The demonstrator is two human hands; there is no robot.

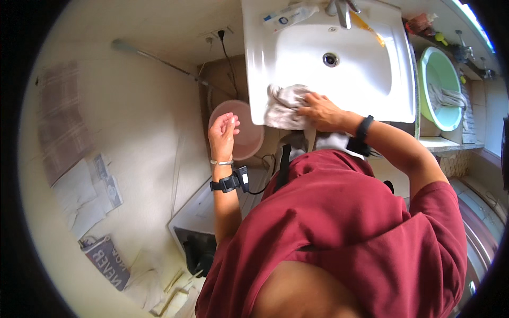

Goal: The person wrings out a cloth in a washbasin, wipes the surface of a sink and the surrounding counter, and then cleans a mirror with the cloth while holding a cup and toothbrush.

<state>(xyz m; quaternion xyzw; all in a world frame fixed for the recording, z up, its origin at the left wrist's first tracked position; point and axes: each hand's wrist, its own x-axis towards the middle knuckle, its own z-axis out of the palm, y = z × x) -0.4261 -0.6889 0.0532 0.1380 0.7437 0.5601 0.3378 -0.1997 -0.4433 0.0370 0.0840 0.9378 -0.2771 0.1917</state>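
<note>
A greyish checked cloth (283, 110) lies bunched on the front left corner of the white sink (256, 63), part of it hanging over the edge. My right hand (326, 112) presses on the cloth's right side, its fingers bent into the folds. To the left of the sink, my left hand (222, 137) is raised over a pink bucket (249, 144). It holds nothing; its fingers are loosely bent and the thumb stands apart. Both wrists wear dark bands, and the left one also has a bracelet.
A tap (343, 15), a white tube (290, 17) and a yellow toothbrush (367, 27) are at the sink's back. At the right stands a green basin (448, 123) with wet-looking cloth in it. A black cable (229, 55) hangs from the left wall.
</note>
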